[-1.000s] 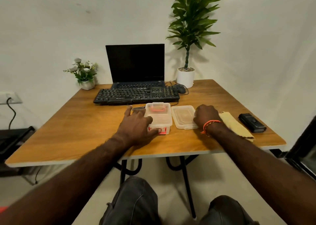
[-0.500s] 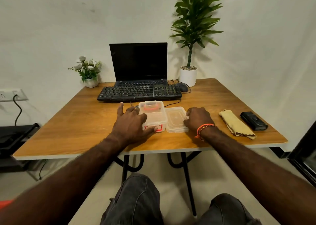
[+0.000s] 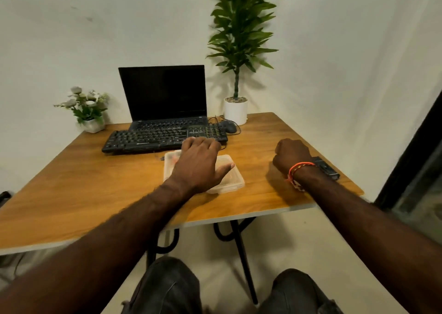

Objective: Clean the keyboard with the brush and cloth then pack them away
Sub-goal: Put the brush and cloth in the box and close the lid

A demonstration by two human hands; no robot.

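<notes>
The task looks barely begun – the kit is being unpacked and no cleaning shows yet. The left hand [image 3: 199, 164] lies over the clear plastic container [image 3: 167, 168], fingers spread and reaching forward into or across it, so most of the box is hidden; whether the fingertips pinch anything I cannot tell. Something orange shows under the far-left corner of that hand, likely the brush [image 3: 174, 157], inside the box. The lid [image 3: 229, 182] lies flat just right of the hand, partly under its thumb. The right hand [image 3: 290, 157] sits well to the right with fingers curled into a loose fist; the cloth is not visible, so it may be hidden beneath or held in that fist – I cannot say which. The keyboard [image 3: 155, 140] lies just beyond the left fingertips, in front of the laptop [image 3: 165, 93].

Left to do, as I judge it: take out the brush, sweep the keys, wipe with the cloth, then box both and close the lid.

For room: bare table [image 3: 95, 182] stretches wide to the left of the left hand. Right of the right hand a small black device [image 3: 326, 168] sits close to the table edge, easy to knock off. Beyond the keyboard, the mouse [image 3: 230, 126] and its cable crowd the plant pot [image 3: 235, 111]
</notes>
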